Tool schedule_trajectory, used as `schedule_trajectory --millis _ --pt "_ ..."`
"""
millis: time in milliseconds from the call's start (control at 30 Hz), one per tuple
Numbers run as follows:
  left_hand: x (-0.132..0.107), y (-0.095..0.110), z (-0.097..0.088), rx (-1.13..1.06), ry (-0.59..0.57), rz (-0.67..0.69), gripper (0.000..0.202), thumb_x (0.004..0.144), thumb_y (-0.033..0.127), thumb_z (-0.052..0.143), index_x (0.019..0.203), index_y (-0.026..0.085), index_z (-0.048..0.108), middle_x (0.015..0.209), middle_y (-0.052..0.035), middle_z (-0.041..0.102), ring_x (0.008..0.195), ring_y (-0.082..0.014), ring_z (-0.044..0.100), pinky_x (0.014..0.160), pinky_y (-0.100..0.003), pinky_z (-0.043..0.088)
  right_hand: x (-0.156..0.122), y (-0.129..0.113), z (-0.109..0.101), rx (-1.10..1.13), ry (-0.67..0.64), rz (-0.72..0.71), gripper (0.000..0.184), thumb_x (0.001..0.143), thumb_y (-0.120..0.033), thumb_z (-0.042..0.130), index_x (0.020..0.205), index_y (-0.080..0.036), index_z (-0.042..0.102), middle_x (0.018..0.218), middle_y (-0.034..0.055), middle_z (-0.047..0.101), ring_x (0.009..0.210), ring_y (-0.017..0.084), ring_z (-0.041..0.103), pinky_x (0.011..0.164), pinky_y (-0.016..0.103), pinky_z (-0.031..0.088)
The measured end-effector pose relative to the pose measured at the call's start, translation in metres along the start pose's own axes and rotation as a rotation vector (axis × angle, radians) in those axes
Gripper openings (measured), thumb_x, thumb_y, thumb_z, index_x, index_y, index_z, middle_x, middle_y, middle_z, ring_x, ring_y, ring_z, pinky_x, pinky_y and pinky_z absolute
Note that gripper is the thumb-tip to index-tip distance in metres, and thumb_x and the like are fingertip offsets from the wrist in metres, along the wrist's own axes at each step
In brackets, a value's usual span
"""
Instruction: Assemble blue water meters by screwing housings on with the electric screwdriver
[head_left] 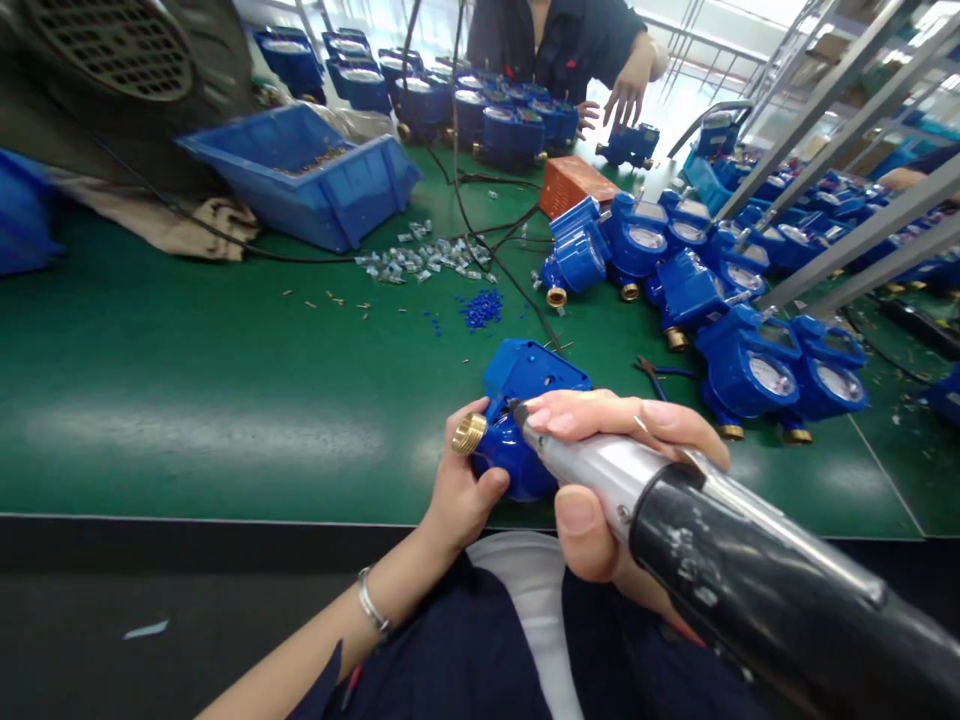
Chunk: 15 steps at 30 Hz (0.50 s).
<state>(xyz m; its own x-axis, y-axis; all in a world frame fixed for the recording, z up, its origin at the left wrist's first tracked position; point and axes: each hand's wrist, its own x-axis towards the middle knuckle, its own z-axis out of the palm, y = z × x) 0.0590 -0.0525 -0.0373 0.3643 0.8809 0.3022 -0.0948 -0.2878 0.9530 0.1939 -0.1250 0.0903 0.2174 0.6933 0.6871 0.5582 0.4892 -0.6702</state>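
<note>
While left hand (461, 495) grips meter (514, 468) | right hand (637, 415) grips driver (750, 560) | green bench (225, 370) | metal racking (817, 108)

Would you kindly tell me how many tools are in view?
2 clearly: the silver-and-black driver in the right hand, and the pliers on the green bench beside the blue meters. Others may be hidden at far right.

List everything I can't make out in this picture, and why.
Head view:
- Back end of the handheld tool: cut off by the picture's edge.
- Right side of the held blue meter: hidden by the right hand and the tool.
- Figures on the other meters' dials: too small and blurred.
- Bottom of the blue bin: hidden by its walls and contents.
</note>
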Motion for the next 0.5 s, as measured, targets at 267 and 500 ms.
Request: schedule_trajectory --millis 267,500 --pt "-0.007 0.002 0.001 0.005 -0.002 -0.015 0.082 0.074 0.077 0.061 0.135 0.024 0.047 0.123 -0.0116 0.055 0.111 -0.0341 0.057 0.098 -0.051 0.045 0.001 -0.007 0.025 0.232 0.291 -0.178 0.048 0.080 -0.018 0.059 0.125 -0.027 0.048 0.087 0.0027 0.063 0.070 0.022 0.063 0.073 0.051 0.060" --pt "-0.008 0.003 0.000 -0.007 -0.032 -0.012 0.081 0.076 0.076 0.060 0.138 0.026 0.044 0.128 -0.0125 0.052 0.116 -0.0358 0.055 0.102 -0.054 0.043 0.005 -0.006 0.030 0.221 0.244 -0.156 0.047 0.079 -0.015 0.059 0.123 -0.025 0.050 0.088 0.0029 0.064 0.071 0.022 0.063 0.075 0.051 0.060"
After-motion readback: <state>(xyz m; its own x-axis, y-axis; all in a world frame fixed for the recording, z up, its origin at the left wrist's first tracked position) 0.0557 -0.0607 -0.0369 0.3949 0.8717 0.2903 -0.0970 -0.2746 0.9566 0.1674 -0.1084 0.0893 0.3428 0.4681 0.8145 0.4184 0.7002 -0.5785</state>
